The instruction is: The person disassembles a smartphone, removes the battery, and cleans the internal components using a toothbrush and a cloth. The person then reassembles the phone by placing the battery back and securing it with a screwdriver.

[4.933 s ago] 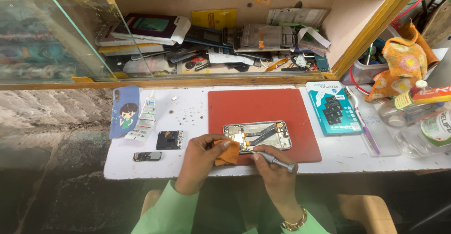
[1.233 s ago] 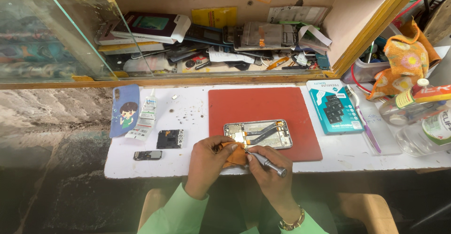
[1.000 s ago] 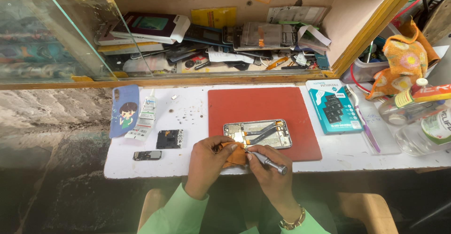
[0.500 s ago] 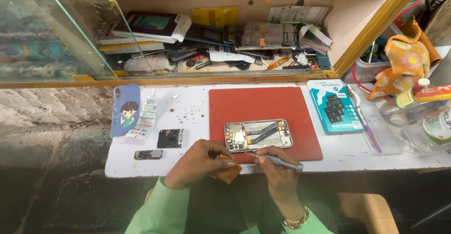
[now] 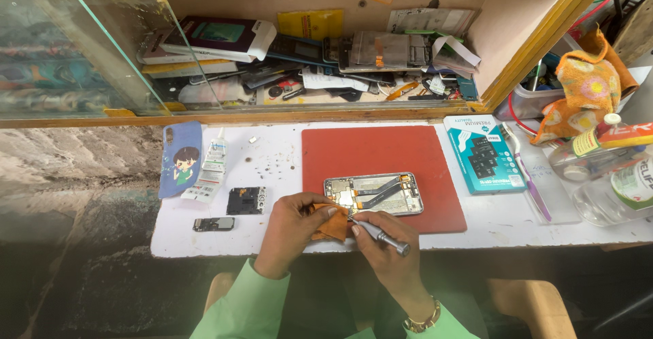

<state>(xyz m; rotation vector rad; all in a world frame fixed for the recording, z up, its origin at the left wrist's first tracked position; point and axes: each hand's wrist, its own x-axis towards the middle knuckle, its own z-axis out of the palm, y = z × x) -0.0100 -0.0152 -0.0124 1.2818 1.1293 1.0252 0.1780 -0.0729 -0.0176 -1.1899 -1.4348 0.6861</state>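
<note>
White worktop [image 5: 286,162] under cluttered wooden shelf [image 5: 354,53], opened silver phone [image 5: 374,194] on red rectangular mat [image 5: 381,152], left hand [image 5: 294,227] pinching small orange cloth [image 5: 335,222] beside phone, right hand [image 5: 381,250] closed around slim metal screwdriver [image 5: 381,233], tip at phone's near edge, teal box [image 5: 484,154] to the right.

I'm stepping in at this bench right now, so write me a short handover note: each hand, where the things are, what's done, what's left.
Left hand: pinches a small orange piece at the near left corner of the opened phone.
Right hand: holds a screwdriver, tip at that same corner.
Things: the phone lies open, back off, on the red mat. A small black part and a smaller dark part lie on the white bench to the left, beside a blue phone cover.
Done: phone opened, parts taken out.
Left: the work at that corner looks unfinished; phone not yet closed.
</note>
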